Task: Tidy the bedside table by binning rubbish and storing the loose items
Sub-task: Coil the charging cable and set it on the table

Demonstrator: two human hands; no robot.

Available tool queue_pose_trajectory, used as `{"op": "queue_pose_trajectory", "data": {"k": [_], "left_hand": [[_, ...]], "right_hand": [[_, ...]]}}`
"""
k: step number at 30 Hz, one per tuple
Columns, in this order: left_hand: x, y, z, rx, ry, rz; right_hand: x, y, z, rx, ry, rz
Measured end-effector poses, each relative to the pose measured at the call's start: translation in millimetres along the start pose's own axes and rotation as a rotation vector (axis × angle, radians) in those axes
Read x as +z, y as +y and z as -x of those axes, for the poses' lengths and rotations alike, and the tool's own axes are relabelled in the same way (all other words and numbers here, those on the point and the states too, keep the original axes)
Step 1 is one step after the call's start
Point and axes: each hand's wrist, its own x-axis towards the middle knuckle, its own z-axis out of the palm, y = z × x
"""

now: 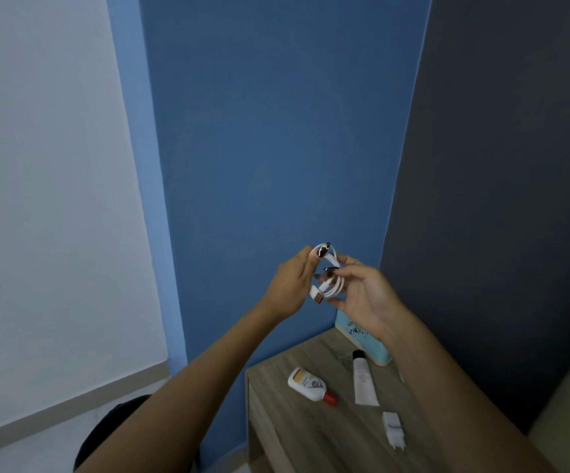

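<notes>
Both hands are raised in front of the blue wall, above the wooden bedside table [276,425]. Between them is a white charging cable [332,280] wound into a small coil, its orange-tipped plug hanging at the lower left. My left hand [292,285] pinches the coil from the left. My right hand [365,295] holds it from the right with fingertips. On the table lie a white bottle with a red cap [309,385], a white tube with a black cap [363,378] and a white charger plug [393,430].
A light blue box [346,327] with a printed picture stands at the table's back corner, partly behind my right wrist. A dark round bin [106,435] sits on the floor left of the table. A dark grey wall rises on the right.
</notes>
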Motion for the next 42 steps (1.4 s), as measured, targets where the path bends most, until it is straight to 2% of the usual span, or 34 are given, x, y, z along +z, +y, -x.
{"op": "queue_pose_trajectory", "data": {"k": [3, 7, 11, 14, 20, 23, 28, 35, 38, 40, 42], "left_hand": [[0, 0, -1, 0.08, 0.014, -0.111], [-3, 0, -2, 0.191, 0.011, -0.294], [-10, -1, 0, 0.205, -0.004, -0.392], [-11, 0, 6, 0.158, 0.026, -0.361], [-18, -7, 9, 0.128, 0.117, -0.375], [-15, -8, 17, 0.186, 0.138, -0.423], [-6, -4, 27, 0.237, 0.059, -0.337], [-12, -1, 24, 0.338, 0.081, -0.432], [-14, -1, 21, 0.323, 0.081, -0.446], [-13, -2, 20, 0.299, 0.081, -0.417], [-10, -2, 19, 0.255, 0.069, -0.379]], "right_hand": [[0, -1, 2, 0.055, -0.025, -0.189], [2, -5, 3, 0.073, 0.053, -0.362], [2, -9, 4, 0.07, 0.113, -0.243], [6, -17, 7, 0.04, 0.133, 0.082], [8, -25, 12, -0.054, 0.047, 0.375], [14, -26, 18, -0.116, 0.015, 0.464], [18, -16, 19, -0.207, 0.102, 0.437], [13, -18, 19, -0.1, 0.007, -0.031], [8, -20, 21, -0.034, -0.053, -0.134], [8, -22, 25, -0.027, -0.114, -0.06], [12, -19, 26, -0.092, -0.103, 0.185]]}}
